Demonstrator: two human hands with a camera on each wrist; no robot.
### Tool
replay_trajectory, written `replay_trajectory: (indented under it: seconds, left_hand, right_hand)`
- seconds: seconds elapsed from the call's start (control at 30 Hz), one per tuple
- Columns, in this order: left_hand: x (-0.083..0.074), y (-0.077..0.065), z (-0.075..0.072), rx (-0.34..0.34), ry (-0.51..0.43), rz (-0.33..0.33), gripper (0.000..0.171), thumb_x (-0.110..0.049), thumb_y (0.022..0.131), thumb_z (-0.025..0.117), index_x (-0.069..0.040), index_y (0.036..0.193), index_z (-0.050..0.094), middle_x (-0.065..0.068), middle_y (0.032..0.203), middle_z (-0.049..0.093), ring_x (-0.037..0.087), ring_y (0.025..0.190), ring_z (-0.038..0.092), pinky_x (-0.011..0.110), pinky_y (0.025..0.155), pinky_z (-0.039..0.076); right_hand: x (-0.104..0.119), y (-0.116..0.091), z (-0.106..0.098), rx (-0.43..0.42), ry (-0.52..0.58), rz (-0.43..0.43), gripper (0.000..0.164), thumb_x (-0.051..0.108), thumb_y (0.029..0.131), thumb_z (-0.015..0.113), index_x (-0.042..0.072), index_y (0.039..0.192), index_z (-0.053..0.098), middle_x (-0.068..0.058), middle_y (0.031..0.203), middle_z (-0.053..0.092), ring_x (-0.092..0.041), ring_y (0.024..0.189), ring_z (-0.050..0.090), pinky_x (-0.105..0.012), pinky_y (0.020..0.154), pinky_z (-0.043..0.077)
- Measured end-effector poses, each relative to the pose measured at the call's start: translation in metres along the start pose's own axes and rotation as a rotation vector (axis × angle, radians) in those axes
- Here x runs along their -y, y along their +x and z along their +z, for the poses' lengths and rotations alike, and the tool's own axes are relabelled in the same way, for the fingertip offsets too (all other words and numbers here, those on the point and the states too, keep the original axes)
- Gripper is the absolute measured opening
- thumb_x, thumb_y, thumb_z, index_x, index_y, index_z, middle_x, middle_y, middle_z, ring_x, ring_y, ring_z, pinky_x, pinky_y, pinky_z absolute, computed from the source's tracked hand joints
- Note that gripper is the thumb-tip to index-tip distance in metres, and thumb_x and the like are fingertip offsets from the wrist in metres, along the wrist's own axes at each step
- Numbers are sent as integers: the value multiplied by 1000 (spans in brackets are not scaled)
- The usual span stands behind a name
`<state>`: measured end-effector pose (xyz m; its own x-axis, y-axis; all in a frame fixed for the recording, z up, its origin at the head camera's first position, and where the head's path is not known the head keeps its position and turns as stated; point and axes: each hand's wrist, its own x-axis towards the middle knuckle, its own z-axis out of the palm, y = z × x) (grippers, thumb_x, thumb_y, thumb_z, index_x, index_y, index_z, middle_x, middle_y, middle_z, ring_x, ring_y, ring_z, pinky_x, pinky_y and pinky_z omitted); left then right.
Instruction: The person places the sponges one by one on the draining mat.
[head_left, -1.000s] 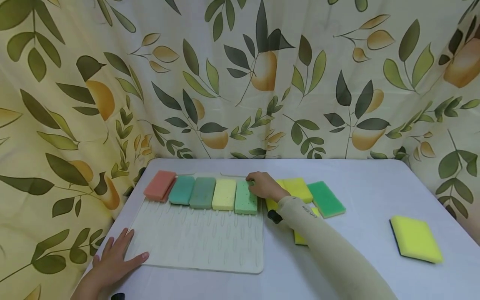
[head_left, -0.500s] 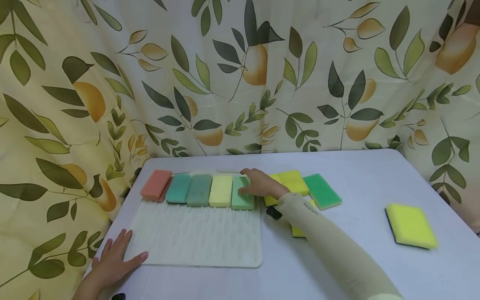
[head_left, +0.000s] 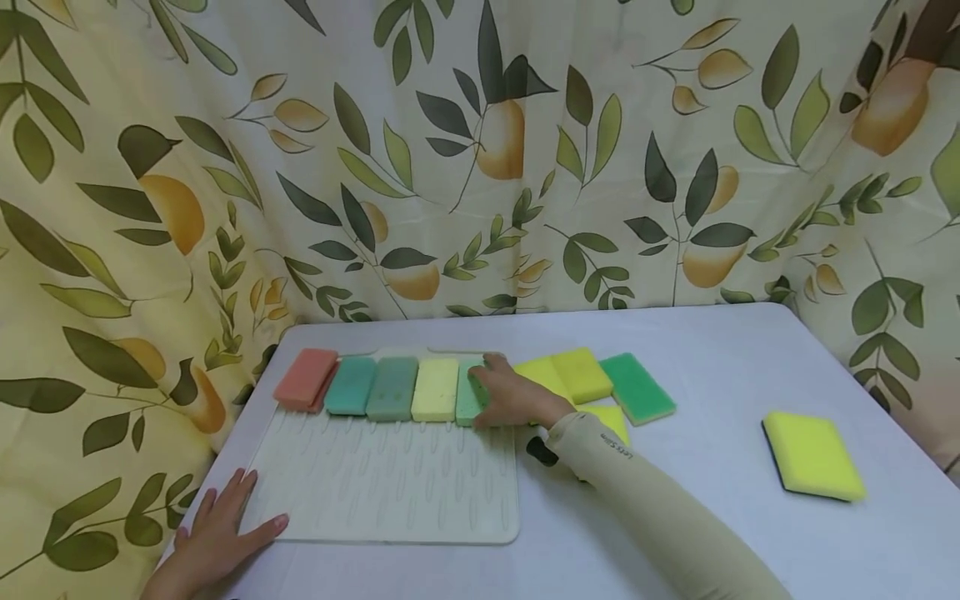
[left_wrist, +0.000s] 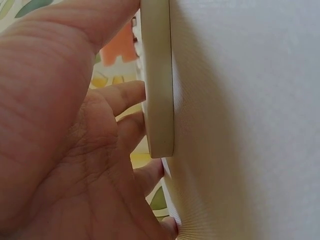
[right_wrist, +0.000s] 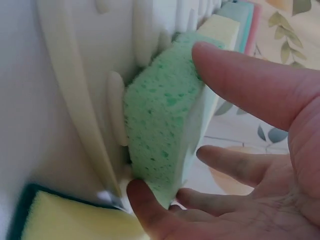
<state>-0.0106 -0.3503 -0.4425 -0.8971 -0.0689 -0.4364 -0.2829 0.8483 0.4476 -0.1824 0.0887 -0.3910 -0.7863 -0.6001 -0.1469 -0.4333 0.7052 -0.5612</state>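
In the head view my right hand (head_left: 517, 396) is over the light green sponge (head_left: 467, 392), the right-end one of a row on a white ridged mat (head_left: 390, 483). The right wrist view shows the thumb on the near face of this sponge (right_wrist: 160, 110), fingers spread about it and the little finger by its right edge. To its left lie a pale yellow sponge (head_left: 435, 390), grey-green sponge (head_left: 392, 388), teal sponge (head_left: 351, 386) and red sponges (head_left: 306, 379). My left hand (head_left: 213, 533) rests with fingers spread at the mat's front left corner, thumb touching its edge (left_wrist: 157, 90).
Just right of the mat lie several yellow sponges (head_left: 583, 375) and a green-topped sponge (head_left: 637, 387), partly behind my right sleeve (head_left: 645, 492). One yellow sponge with a dark underside (head_left: 813, 457) lies alone at the right. A patterned curtain (head_left: 450, 167) hangs behind the white table (head_left: 720, 367).
My right hand has shifted from the far end of the light green sponge toward its near end, thumb now at the near edge. The left hand stays put, and the head view has shifted slightly.
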Motion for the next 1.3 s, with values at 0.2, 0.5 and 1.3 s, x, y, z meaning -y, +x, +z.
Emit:
replay_trajectory:
  seconds: [0.2, 0.5, 1.3]
  left_hand:
    - [0, 0, -2, 26, -27, -11, 115, -63, 98, 66, 9, 166, 7, 35, 171, -9, 66, 149, -21, 90, 102, -16]
    - [3, -2, 1, 32, -56, -10, 115, -64, 98, 66, 7, 167, 7, 33, 172, -9, 64, 149, -22, 89, 102, -18]
    - [0, -6, -5, 32, -30, -6, 113, -61, 99, 66, 8, 166, 8, 35, 171, -9, 66, 149, -21, 90, 103, -14]
  right_hand:
    - [0, 3, 1, -16, -29, -14, 73, 15, 94, 85, -10, 152, 49, -33, 168, 24, -45, 160, 17, -51, 124, 32]
    - [-2, -4, 4, -24, 6, -25, 70, 15, 96, 81, -9, 153, 48, -33, 170, 22, -46, 161, 14, -53, 126, 28]
    - [-54, -53, -49, -215, 102, 25, 62, 18, 101, 73, -4, 155, 50, -24, 161, 47, -45, 151, 39, -61, 123, 31]
